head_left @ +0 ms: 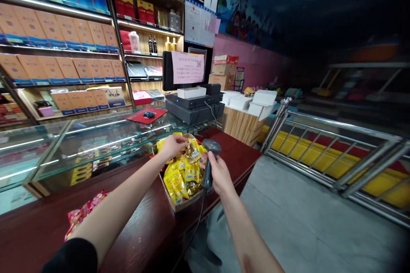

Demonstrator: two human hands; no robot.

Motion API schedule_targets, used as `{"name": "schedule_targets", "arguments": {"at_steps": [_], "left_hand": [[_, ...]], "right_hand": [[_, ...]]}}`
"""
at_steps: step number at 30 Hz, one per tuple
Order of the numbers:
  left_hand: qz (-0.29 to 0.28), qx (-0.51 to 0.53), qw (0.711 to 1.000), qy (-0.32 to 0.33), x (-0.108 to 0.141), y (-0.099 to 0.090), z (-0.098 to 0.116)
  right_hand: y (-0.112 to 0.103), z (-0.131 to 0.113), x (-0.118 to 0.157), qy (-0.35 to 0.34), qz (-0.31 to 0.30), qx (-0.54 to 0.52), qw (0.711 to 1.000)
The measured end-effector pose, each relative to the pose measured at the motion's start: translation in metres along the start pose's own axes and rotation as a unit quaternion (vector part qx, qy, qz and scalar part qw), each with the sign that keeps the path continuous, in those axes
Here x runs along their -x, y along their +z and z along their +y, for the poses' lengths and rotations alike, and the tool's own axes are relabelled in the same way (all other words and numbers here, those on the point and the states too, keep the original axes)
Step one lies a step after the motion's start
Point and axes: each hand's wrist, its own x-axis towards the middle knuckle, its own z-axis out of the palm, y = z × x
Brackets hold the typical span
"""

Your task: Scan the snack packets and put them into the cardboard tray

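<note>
While both arms are reaching across a dark wooden counter (128,217), a cardboard tray (174,201) is sitting ahead of and between the hands, nearer the left hand (171,147). Yellow snack packets (179,179) are filling it, and the left hand is half-closing on the topmost ones, its grip unclear. The right hand (218,175) is wrapping fully around a barcode scanner (207,168).

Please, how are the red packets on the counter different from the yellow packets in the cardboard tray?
The red packets lie in a low, loose spread on the counter, while the yellow packets are heaped inside the cardboard tray. The left hand is at the yellow heap, but no hand touches the red ones. The yellow ones are also more in number. Both kinds are shiny, crinkled packets.
</note>
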Motion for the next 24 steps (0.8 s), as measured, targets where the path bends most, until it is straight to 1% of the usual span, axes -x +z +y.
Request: {"name": "schedule_targets", "arguments": {"at_steps": [2, 4, 7, 10, 12, 14, 17, 19, 22, 24], "left_hand": [[0.028, -0.064, 0.997, 0.028, 0.000, -0.004, 0.002], [0.045, -0.089, 0.994, 0.041, 0.001, -0.010, 0.004], [0.046, -0.082, 0.995, 0.035, 0.004, -0.019, 0.002], [0.037, -0.063, 0.997, 0.031, 0.010, -0.030, -0.004], [0.039, -0.047, 0.998, 0.026, 0.020, -0.040, -0.011], [0.044, -0.035, 0.998, 0.014, 0.037, -0.054, -0.019], [0.053, -0.013, 0.998, -0.008, 0.076, -0.087, -0.037], [0.063, 0.006, 0.998, -0.031, 0.110, -0.116, -0.055], [0.075, 0.028, 0.994, -0.079, 0.162, -0.163, -0.089], [0.127, 0.001, 0.986, -0.106, 0.191, -0.191, -0.114]], "right_hand": [[0.000, 0.001, -0.002, 0.003, -0.004, -0.004, 1.000], [0.000, 0.000, -0.002, 0.002, -0.004, -0.002, 1.000], [0.002, -0.001, 0.001, -0.009, -0.003, 0.006, 1.000], [0.009, -0.002, 0.006, -0.012, -0.013, 0.004, 1.000], [0.019, 0.000, 0.012, -0.009, -0.033, -0.002, 0.999], [0.032, 0.005, 0.019, 0.003, -0.059, -0.006, 0.998], [0.056, 0.019, 0.035, 0.036, -0.108, 0.004, 0.993], [0.074, 0.032, 0.047, 0.063, -0.150, 0.020, 0.987], [0.103, 0.055, 0.065, 0.111, -0.222, 0.038, 0.968], [0.123, 0.073, 0.075, 0.153, -0.260, 0.036, 0.953]]}}
